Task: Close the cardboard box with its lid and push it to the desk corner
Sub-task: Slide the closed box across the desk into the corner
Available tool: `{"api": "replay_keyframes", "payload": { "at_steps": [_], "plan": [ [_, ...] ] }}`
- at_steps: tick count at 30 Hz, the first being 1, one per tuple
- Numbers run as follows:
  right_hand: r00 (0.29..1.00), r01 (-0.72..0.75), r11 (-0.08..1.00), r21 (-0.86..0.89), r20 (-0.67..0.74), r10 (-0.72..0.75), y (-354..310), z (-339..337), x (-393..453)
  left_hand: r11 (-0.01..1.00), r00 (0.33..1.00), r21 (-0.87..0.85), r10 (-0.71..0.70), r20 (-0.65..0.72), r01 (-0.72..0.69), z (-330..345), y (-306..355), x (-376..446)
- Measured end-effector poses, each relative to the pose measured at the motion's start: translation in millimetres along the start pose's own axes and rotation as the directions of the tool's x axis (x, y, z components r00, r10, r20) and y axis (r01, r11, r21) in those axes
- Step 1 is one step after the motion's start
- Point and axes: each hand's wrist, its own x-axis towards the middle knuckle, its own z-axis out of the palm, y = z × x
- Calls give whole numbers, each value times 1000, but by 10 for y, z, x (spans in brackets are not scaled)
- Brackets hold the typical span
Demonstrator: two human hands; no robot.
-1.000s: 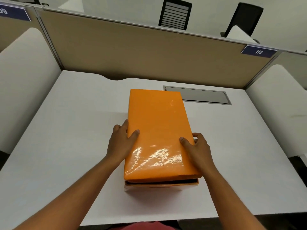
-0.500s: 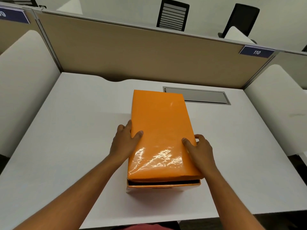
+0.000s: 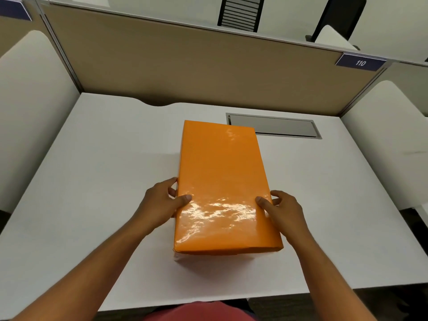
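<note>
A glossy orange lid (image 3: 222, 181) lies flat over the cardboard box in the middle of the white desk (image 3: 104, 170). Only a pale sliver of the box (image 3: 177, 257) shows under the lid's near left corner. My left hand (image 3: 163, 201) grips the lid's left edge, thumb on top and fingers down the side. My right hand (image 3: 281, 208) grips the right edge the same way. No dark gap shows along the near edge.
A grey cable hatch (image 3: 274, 128) is set into the desk just behind the box. Beige partitions (image 3: 196, 70) close the back, and white side panels (image 3: 30, 107) stand left and right. The desk's near edge runs below my forearms.
The lid has come down: the dark gap at the near edge is gone. My hands have slid from the top of the lid onto its side edges.
</note>
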Motion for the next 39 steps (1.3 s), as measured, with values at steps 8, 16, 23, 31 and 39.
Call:
{"api": "replay_keyframes", "payload": {
  "at_steps": [8,16,23,31,39],
  "plan": [
    [997,-63,982,179,57,54,72,-31,-42,997,996,-70,-36,78,42,-72,-13,11],
    [998,6,997,73,58,-10,121,18,-129,997,995,-50,-50,89,54,-2,-51,-124],
    [859,-133,991,-10,498,120,261,-342,-291,989,879,-7,-131,459,151,-145,-194,-468],
    [877,-42,996,-80,474,75,295,-310,-228,991,864,-65,-67,499,114,-113,-287,-481],
    [842,49,993,-105,539,16,69,-366,11,980,887,53,-196,417,192,-205,-33,-150]
  ]
}}
